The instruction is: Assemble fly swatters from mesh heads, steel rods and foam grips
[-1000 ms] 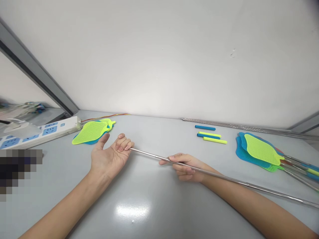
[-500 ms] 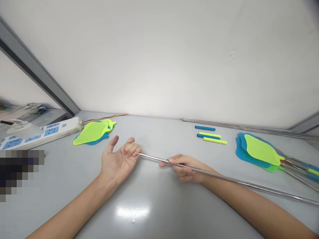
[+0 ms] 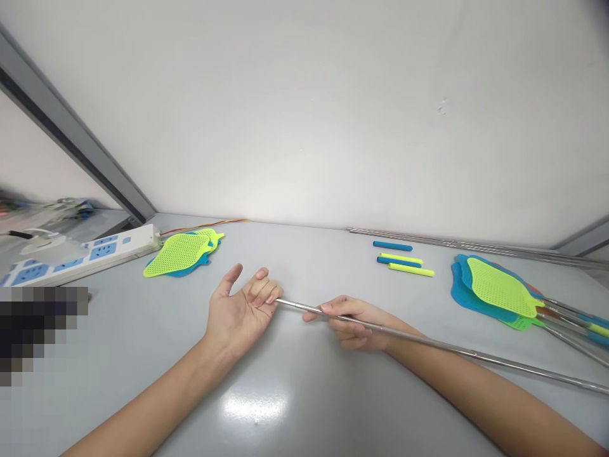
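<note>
Between my hands runs a thin telescopic metal rod [image 3: 428, 343], slanting down to the right past the frame edge. My left hand [image 3: 242, 311] is palm up, its curled fingers closed on the rod's tip, with the thumb held away. Around the rod, a little to the right, my right hand [image 3: 349, 320] is closed, thumb and fingers gripping it. The rod passes over the right forearm. What part of the tip lies inside the left fingers is hidden.
Perforated fly swatter heads [image 3: 178, 254] lie at left beside a white power strip [image 3: 133, 241]. Blue and yellow-green tubes [image 3: 412, 270] lie behind my right hand. Several swatters with rods [image 3: 502, 289] are stacked at right. More metal rods [image 3: 451, 243] lie along the wall.
My left hand has moved right, toward my right hand. The stretch of rod showing between the hands is shorter. My right hand has stayed almost in place.
</note>
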The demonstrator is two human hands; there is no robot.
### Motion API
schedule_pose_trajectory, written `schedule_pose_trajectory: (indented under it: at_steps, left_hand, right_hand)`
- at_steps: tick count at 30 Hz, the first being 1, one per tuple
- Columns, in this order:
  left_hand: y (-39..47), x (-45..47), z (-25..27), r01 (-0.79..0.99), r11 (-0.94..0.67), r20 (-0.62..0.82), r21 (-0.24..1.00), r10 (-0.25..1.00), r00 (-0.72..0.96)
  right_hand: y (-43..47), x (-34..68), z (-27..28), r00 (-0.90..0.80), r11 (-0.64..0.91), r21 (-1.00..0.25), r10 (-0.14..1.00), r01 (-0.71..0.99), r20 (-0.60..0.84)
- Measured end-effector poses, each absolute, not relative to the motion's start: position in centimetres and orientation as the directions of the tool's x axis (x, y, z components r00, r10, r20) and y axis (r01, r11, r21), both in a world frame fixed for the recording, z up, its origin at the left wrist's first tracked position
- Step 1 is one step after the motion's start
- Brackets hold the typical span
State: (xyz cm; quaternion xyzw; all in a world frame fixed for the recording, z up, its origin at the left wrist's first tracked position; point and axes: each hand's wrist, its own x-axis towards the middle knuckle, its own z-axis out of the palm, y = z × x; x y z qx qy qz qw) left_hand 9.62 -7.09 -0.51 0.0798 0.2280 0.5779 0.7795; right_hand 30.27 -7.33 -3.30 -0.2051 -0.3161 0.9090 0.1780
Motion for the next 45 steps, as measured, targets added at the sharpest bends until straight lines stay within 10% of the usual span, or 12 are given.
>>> schedule_pose_trajectory:
  at_steps: [19,30,45]
  left_hand:
    - [-7.2,9.7,-0.2,-0.817,0.475,-0.304,0.327,0.872,0.385]
    - [-7.7,10.7,-0.7,-0.51,0.466,-0.328,0.723,0.881,0.341]
    - [-8.1,11.1,-1.2,-0.379,0.376,-0.249,0.845,0.905,0.344]
  right_hand:
    - [-7.1,30.5,-3.4,-0.842,-0.779,-0.561,0.48,-0.282,-0.244]
    - [-7.0,30.7,-3.9,-0.855,-0.811,-0.489,0.471,-0.321,-0.219]
    - [-6.9,30.6,-4.1,-0.868,-0.811,-0.492,0.456,-0.316,-0.194]
